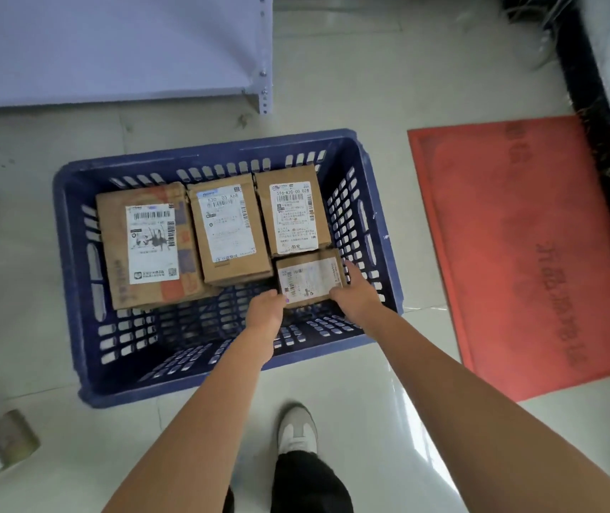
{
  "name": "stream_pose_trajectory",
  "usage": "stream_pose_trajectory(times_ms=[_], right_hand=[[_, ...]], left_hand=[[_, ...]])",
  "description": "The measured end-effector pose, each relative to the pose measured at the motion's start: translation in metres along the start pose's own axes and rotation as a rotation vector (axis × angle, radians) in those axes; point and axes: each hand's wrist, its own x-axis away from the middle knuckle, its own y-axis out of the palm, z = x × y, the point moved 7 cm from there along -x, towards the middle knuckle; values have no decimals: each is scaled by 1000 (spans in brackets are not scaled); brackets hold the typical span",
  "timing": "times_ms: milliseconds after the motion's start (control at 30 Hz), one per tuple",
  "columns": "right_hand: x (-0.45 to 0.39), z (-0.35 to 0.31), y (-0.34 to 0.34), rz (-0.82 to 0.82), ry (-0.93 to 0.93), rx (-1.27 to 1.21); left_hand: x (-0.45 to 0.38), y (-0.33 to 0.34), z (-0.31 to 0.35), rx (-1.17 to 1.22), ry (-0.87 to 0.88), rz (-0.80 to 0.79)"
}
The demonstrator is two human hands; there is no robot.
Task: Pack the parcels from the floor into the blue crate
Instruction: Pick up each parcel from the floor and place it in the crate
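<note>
Head camera: both hands clasp a small parcel (309, 279) inside the blue crate (74, 253), left hand (264, 311) at its near-left corner, right hand (357, 296) along its right edge, beside three larger parcels.

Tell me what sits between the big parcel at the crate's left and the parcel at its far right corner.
In the head view, one parcel: the middle parcel stands between the large left parcel and the far-right parcel, inside the blue crate.
</note>
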Motion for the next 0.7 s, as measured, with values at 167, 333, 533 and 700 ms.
stream_pose_trajectory(times_ms=[167, 333, 533, 700], right_hand=[[22, -28, 18, 9, -49, 27], [48, -64, 61, 28, -66, 59], [108, -145, 166, -2, -157, 52], [164, -197, 301, -136, -230, 139]], left_hand=[[17, -39, 8, 81, 66, 12], [35, -97, 10, 162, 165, -13], [69, -234, 13, 209, 308, 34], [75, -388, -26, 234, 259, 123]])
